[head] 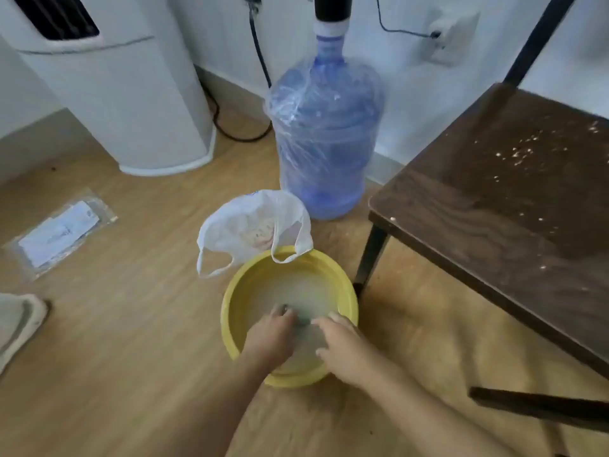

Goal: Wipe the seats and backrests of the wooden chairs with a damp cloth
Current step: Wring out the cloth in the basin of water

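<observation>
**Both hands in the basin beside the chair**

The left hand [272, 334] and right hand [342, 349] reach down into a yellow basin [237, 311] standing on the wooden floor [131, 324]. The left fingers [283, 314] curl downward around a small dark object [301, 319] at the basin's centre; motion blur prevents telling whether this is the cloth. The right fingers [324, 323] lie loosely spread, tips touching the same dark spot, thumb apart over the cloudy water. Whether either hand actually grips the object cannot be told.

The chair [494, 192], dark wood on black metal legs, stands just right of the basin; its front leg is close beside the rim. Pale crumbs [517, 153] speckle the seat toward its far side.

A white plastic bag [250, 225] sits behind the basin, one handle draped over the rim. Behind it stands a blue water jug [324, 133] wrapped in clear film, with a pump on its neck. A white appliance [125, 87] stands at left against the wall, and a clear packet [59, 232] lies flat on the floor.
</observation>
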Available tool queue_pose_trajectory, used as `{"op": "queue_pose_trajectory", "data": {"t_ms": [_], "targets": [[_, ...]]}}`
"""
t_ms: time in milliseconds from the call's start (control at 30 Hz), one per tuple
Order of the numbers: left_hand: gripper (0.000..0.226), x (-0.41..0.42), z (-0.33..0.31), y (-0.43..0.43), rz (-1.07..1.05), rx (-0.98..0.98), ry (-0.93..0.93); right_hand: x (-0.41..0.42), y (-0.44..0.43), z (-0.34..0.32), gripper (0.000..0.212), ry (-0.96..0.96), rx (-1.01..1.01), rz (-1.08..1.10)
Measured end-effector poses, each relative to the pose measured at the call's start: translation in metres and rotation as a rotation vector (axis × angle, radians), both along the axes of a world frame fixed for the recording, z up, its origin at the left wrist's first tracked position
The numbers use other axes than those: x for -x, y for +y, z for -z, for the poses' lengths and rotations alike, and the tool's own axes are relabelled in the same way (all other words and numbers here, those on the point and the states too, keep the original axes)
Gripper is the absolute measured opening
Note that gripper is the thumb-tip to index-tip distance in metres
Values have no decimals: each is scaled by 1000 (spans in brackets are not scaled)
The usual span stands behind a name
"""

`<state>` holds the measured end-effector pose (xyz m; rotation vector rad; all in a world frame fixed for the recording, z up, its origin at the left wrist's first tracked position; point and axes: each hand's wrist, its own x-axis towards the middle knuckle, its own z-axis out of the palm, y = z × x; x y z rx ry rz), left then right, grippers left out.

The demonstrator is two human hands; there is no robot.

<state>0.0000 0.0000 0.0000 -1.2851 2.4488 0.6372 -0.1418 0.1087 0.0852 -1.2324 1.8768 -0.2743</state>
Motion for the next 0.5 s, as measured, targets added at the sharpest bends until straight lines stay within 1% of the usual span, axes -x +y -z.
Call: {"op": "queue_pose_trajectory", "data": {"t_ms": [100,133,167,233,333,367,433,500], "targets": [[63,4,38,-14,180,15,-64,-7,-30,49,57,157,-59,-133],[60,6,45,-21,165,9,-78,-10,-39,60,59,204,-68,-157],[52,7,58,-27,145,16,-52,-12,-45,77,61,240,-97,-180],[37,8,70,-36,35,1,33,-17,-54,99,60,279,-159,-198],[35,9,69,-51,-315,-211,220,-18,-72,121,63,251,-182,-120],[29,9,68,-54,-419,-289,265,-21,-77,127,67,207,-168,-70],[17,8,61,-57,-518,-406,329,-25,-88,137,73,93,-118,31],[25,4,59,-59,-616,-551,450,-27,-94,138,66,-58,-62,135]]}}
